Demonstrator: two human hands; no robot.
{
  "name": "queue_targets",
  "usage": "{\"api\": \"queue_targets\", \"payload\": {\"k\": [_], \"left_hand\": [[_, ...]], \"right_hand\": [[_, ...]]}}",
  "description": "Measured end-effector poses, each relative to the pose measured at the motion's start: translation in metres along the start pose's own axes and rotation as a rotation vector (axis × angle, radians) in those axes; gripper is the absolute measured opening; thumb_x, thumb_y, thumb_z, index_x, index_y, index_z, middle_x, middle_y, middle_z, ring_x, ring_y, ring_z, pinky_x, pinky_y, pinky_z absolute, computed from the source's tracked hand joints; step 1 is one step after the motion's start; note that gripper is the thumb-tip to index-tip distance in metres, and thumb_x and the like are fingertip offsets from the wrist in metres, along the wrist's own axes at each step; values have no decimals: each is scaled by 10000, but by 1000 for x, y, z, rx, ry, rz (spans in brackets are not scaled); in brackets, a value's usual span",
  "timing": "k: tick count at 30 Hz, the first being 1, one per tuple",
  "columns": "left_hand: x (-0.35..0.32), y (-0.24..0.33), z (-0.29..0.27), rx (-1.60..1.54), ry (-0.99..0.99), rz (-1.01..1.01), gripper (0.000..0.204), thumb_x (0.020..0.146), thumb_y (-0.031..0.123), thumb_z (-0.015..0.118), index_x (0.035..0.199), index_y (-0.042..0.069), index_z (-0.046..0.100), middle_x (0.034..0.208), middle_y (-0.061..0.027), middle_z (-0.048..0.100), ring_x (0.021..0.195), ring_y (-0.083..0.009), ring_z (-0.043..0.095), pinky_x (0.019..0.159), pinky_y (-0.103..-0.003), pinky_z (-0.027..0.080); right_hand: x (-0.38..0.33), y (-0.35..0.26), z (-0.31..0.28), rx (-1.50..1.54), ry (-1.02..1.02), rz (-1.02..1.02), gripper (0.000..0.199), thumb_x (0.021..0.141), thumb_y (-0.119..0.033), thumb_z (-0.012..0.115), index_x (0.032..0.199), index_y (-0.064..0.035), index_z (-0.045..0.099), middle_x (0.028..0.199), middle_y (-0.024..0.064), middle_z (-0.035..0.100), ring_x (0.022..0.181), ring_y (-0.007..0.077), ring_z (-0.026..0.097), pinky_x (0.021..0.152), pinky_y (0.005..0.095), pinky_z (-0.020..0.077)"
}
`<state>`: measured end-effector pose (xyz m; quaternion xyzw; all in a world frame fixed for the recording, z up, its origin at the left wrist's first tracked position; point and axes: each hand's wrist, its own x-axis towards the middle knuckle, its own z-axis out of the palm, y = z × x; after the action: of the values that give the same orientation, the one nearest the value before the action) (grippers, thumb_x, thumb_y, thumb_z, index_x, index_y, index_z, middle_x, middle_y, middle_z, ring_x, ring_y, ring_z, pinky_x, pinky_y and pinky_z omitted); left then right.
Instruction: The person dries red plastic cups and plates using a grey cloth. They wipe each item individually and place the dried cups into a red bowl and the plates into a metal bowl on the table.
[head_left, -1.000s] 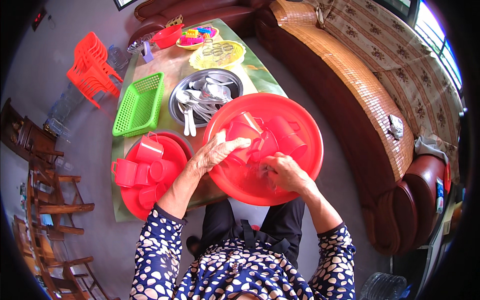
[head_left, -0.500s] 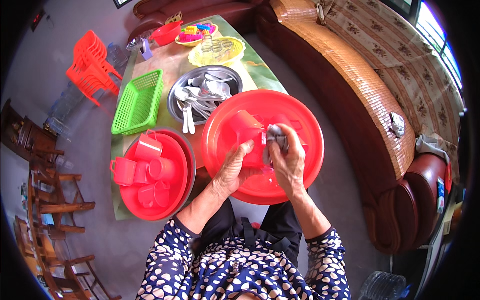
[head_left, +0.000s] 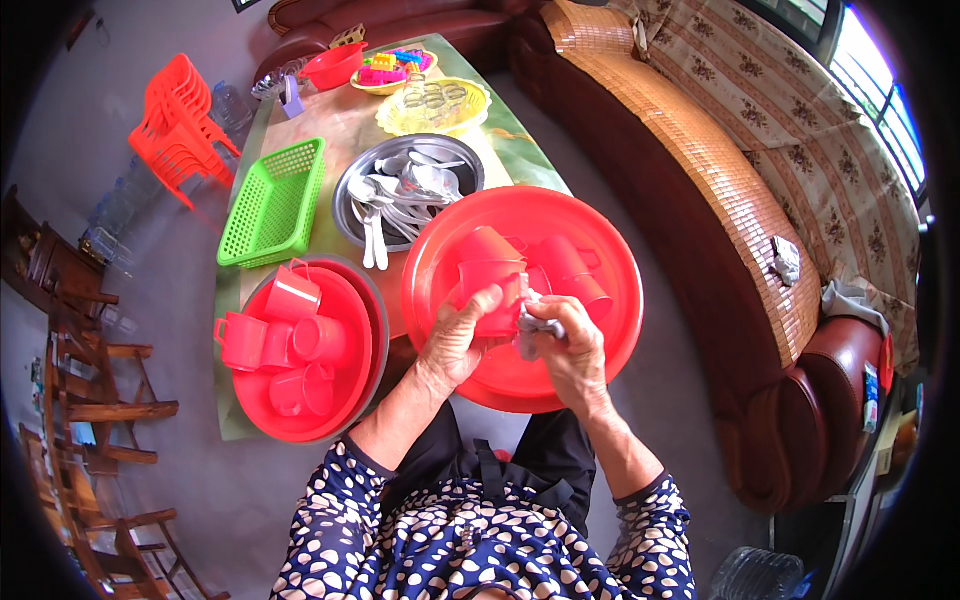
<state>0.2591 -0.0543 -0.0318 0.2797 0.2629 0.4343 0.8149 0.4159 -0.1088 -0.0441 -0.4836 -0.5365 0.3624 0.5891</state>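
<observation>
My left hand (head_left: 453, 345) grips a red plastic mug (head_left: 490, 278) over a large red basin (head_left: 624, 335). In my right hand (head_left: 577, 358) a grey cloth (head_left: 534, 328) is pinched and pressed at the mug's handle. More red mugs (head_left: 567, 258) lie in that basin, behind and to the right of the held one. To the left stands a second red basin (head_left: 255, 405) holding several red mugs (head_left: 301, 390), nested over a grey basin. The tips of my left fingers are hidden behind the mug.
On the table beyond are a metal bowl (head_left: 345, 220) of spoons and ladles, a green basket (head_left: 262, 250), a yellow basket (head_left: 455, 122) of glasses, and toy blocks (head_left: 385, 66). A sofa (head_left: 690, 190) runs along the right; red chairs (head_left: 180, 125) are stacked at far left.
My right hand has shifted slightly down with the cloth, from beside the mug's upper part to its handle. My left hand still holds the mug, moved slightly left.
</observation>
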Motion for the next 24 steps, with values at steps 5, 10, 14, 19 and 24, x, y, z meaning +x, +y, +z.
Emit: {"api": "queue_targets", "payload": {"k": [5, 10, 14, 19, 24], "left_hand": [[-3, -4, 5, 349, -33, 149, 622, 754, 31, 751, 1304, 95, 467, 1219, -64, 571, 1119, -195, 568, 950, -368, 495], [1, -3, 11, 752, -79, 334, 782, 628, 34, 842, 1307, 110, 461, 1268, -80, 542, 1212, -198, 489, 1048, -373, 397], [-4, -4, 12, 930, -47, 406, 794, 619, 56, 855, 1309, 111, 466, 1250, -91, 539, 1203, -214, 498, 1033, -374, 411], [-9, -3, 18, 1115, -42, 418, 823, 604, 90, 872, 1320, 115, 467, 1220, -95, 514, 1186, -240, 508, 1019, -377, 426], [-7, -6, 17, 1127, -65, 376, 843, 614, 107, 875, 1342, 108, 451, 1235, -85, 514, 1168, -215, 523, 1006, -370, 451]], "right_hand": [[21, -25, -21, 308, 107, 139, 320, 876, 106, 475, 1138, -27, 601, 761, 19, 615, 646, 87, 588, 616, 228, 492], [30, -32, -28, -156, -142, -80, 222, 875, 37, 561, 1063, -23, 662, 1017, 101, 613, 864, 176, 617, 792, 283, 511], [31, -37, -33, -88, -216, 242, 200, 857, 4, 598, 1037, -29, 677, 896, 73, 648, 899, 166, 595, 775, 282, 511], [26, -41, -45, -455, -340, 15, 243, 800, 12, 622, 1021, -61, 691, 878, 94, 657, 813, 204, 583, 747, 315, 511], [30, -44, -48, -510, -303, -218, 297, 732, 39, 646, 998, -86, 690, 939, 101, 611, 859, 271, 607, 756, 354, 524]]}}
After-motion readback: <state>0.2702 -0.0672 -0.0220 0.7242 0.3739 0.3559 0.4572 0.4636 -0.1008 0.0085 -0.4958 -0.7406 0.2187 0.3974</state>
